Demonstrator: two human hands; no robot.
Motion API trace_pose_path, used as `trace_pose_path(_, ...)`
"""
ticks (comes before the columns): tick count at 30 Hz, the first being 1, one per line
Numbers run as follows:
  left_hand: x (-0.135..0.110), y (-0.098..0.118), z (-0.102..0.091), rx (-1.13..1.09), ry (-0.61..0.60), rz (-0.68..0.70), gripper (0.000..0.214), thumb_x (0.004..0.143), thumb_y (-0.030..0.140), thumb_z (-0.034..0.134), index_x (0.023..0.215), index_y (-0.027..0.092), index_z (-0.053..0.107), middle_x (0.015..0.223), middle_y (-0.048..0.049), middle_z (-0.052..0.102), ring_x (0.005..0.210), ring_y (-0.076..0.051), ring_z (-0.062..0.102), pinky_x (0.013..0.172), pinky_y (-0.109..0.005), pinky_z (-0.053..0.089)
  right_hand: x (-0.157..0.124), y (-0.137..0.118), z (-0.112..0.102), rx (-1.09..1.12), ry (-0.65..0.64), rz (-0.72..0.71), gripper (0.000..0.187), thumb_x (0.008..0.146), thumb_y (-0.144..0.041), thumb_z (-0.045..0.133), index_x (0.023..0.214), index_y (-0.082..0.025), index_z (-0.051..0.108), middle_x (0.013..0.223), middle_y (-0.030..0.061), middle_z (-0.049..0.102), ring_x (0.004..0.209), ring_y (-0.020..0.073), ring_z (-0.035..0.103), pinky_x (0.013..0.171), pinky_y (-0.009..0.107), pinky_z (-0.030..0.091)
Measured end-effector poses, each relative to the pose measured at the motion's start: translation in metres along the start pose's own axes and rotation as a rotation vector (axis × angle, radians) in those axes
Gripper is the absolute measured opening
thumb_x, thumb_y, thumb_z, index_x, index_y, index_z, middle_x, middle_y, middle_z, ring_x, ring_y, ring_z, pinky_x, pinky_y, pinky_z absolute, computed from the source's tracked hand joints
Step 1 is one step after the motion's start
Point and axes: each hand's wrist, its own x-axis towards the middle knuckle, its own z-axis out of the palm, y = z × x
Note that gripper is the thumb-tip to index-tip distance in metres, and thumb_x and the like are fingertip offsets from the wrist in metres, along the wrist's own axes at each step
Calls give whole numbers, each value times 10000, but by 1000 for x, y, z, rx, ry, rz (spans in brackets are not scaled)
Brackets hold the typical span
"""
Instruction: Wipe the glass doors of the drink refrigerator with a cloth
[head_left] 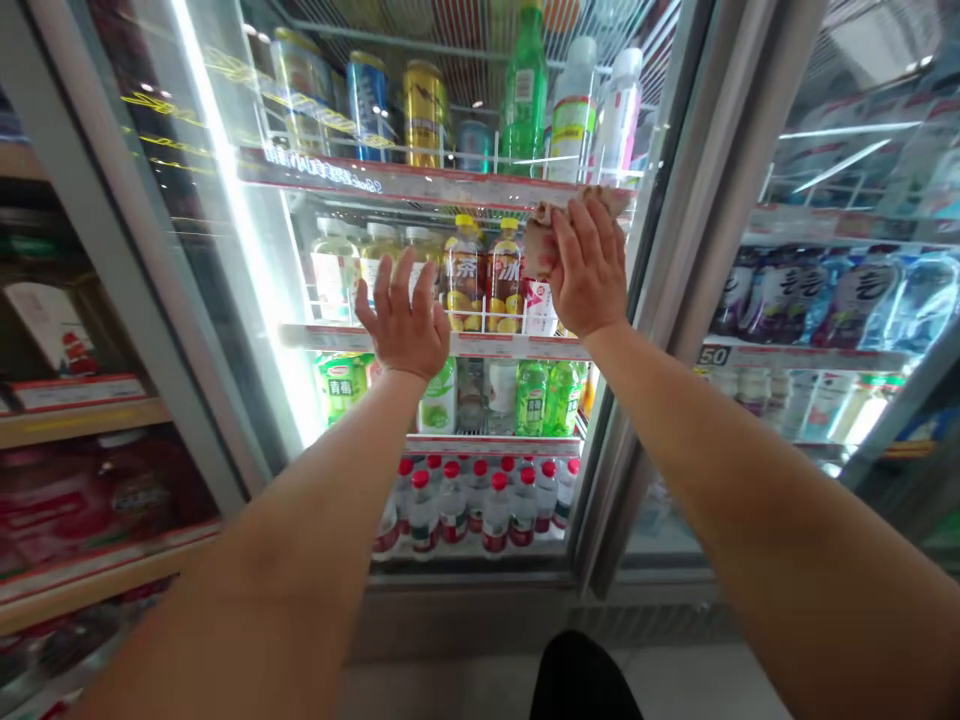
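Note:
My right hand (592, 265) presses a crumpled brownish-pink cloth (541, 245) against the glass door (480, 390) of a lit drinks fridge, near the door's right side. Its fingers point upward over the cloth. To the left, my left hand (405, 315) is raised with the fingers spread and nothing in it. Whether its fingertips touch the glass I cannot tell. Behind the glass, between the hands, stand iced tea bottles (465, 270) with yellow caps on the middle shelf.
Cans (424, 115) and a green bottle (523, 95) fill the upper shelf. Red-capped water bottles (452, 505) stand at the bottom. A metal door frame (697, 210) divides this door from a second fridge door at right. Shelves with bottles (52, 320) lie at left.

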Motion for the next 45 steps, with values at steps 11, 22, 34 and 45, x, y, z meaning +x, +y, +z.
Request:
trace_pose_path(11,45,65,8,-96,-195,493,603,976,290,367,1572,211,320,1674,-54,286,1579,-204,150,1282,-457,217,3,-5,-11,127,-31,-31,584,1035,-308,272,1611,-264,190,1651,62,334,1579,228,193,1289,575,217)
trace_pose_path(22,44,97,35,-45,-147,512,555,987,193,361,1532,106,414,1546,-154,487,1483,-244,389,1247,-426,292,0,1,2,191,69,14,535,1032,-393,344,1529,-200,392,1576,127,431,1555,294,257,1282,583,232)
trace_pose_path(34,38,72,31,13,-135,619,569,988,193,360,1555,152,385,1565,-131,472,1497,-233,372,1240,-405,254,0,1,3,195,39,-62,538,1036,-369,327,1560,-250,363,1585,87,426,1550,282,271,1273,589,237)
trace_pose_path(45,67,5,-20,54,102,49,695,998,558,277,1529,125,397,1700,-91,195,1577,-287,139,1217,-590,190,2,1,-1,147,-14,-72,487,1049,-274,299,1507,-309,461,1594,18,420,1553,285,266,1267,598,253)
